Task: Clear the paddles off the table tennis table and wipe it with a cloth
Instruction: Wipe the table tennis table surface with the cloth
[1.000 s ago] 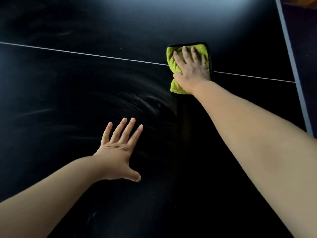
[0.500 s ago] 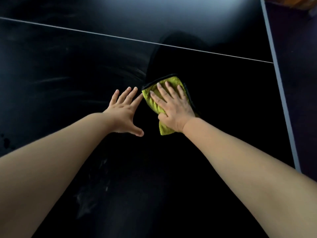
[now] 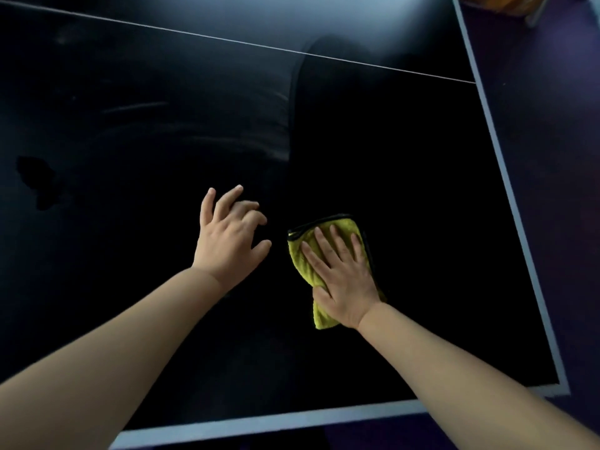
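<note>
Cloth: a folded yellow microfibre cloth with a black stitched edge (image 3: 300, 258) lies flat on the bench, in its near right part, under the right hand.
How it will handle: we judge it light, soft and limp, with nothing fragile about it. Pressed unevenly, it could bunch up or creep out from under the palm.
Where to take hold: for wiping, we would lay a flat palm over its middle. For lifting, we would pinch the free corner that sticks out beside the wrist.
Right hand: the right hand (image 3: 344, 277) lies flat on the cloth, fingers straight and a little apart. It presses and does not grip.
Left hand: the left hand (image 3: 227, 241) is just beside the cloth and apart from it, fingers spread and loosely bent, holding nothing. It is blurred, so we cannot tell whether the fingertips touch the bench.
Bench: the dark matt table tennis bench with a pale blue-grey border (image 3: 292, 420) looks hard and smooth, so we expect the cloth to glide. A thin white line (image 3: 227, 40) crosses its far side.
Surface: pale curved smears (image 3: 227, 138) lie left of a darker band (image 3: 357, 141) that runs away from the cloth. We take the band for wiped ground. We cannot tell whether the dark blotch (image 3: 32, 180) at far left is wet or a stain.
Paddles: none shows on the part of the bench we see.
Containers: none in view. An orange-brown thing (image 3: 496, 3) off the bench at top right is too cut off to name.
</note>
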The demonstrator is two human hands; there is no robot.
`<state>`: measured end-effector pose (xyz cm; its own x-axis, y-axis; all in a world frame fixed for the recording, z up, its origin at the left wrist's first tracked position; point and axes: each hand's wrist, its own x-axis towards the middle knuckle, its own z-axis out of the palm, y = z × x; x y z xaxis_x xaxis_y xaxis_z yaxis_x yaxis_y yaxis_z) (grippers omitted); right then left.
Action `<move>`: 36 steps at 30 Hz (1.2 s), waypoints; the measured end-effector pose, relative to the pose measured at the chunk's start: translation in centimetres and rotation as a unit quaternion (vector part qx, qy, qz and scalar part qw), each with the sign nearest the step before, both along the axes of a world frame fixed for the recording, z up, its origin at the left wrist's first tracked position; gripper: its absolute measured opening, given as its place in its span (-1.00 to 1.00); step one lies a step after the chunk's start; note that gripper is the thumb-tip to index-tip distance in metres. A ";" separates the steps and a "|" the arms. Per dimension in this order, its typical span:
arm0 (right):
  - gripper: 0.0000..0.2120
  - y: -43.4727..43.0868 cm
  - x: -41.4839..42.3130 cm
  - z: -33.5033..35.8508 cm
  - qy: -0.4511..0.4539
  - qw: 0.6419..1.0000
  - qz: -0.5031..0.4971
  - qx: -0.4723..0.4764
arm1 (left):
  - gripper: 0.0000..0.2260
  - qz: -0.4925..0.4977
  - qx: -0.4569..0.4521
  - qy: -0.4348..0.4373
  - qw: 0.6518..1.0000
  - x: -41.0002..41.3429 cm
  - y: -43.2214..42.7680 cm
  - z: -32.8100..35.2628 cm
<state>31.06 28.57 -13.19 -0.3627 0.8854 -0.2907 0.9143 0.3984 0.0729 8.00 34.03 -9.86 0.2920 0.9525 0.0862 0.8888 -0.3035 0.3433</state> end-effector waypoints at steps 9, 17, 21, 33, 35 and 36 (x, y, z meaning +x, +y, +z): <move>-0.25 -12.5 -5.2 0.4 0.003 0.989 -0.148 0.013 | -0.79 -0.008 -0.016 -0.016 1.000 -4.6 -6.8 0.5; -0.25 -15.7 -13.3 0.6 0.032 0.923 -0.384 -0.008 | -0.77 -0.003 -0.032 -0.009 0.999 -8.6 -7.9 1.1; -0.27 -12.7 -16.2 0.1 0.053 0.879 -0.475 0.001 | -0.80 0.031 -0.049 -0.011 0.998 -10.6 -7.0 1.1; -0.24 9.3 -18.8 -0.3 0.080 0.834 -0.546 0.021 | -0.40 0.072 -0.135 0.074 0.985 -11.0 3.0 0.0; -0.25 13.1 -18.5 -0.4 0.084 0.830 -0.550 0.024 | -0.35 0.065 -0.150 0.092 0.982 -10.5 5.7 0.0; -0.25 15.0 -18.2 -0.5 0.086 0.829 -0.551 0.025 | -0.31 0.063 -0.155 0.101 0.981 -10.3 7.1 -0.1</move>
<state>12.81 43.52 -13.69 0.6434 0.7157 -0.2717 0.7193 -0.6867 -0.1057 -2.29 41.15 -9.94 0.1519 0.9532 -0.2615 0.9719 -0.0960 0.2149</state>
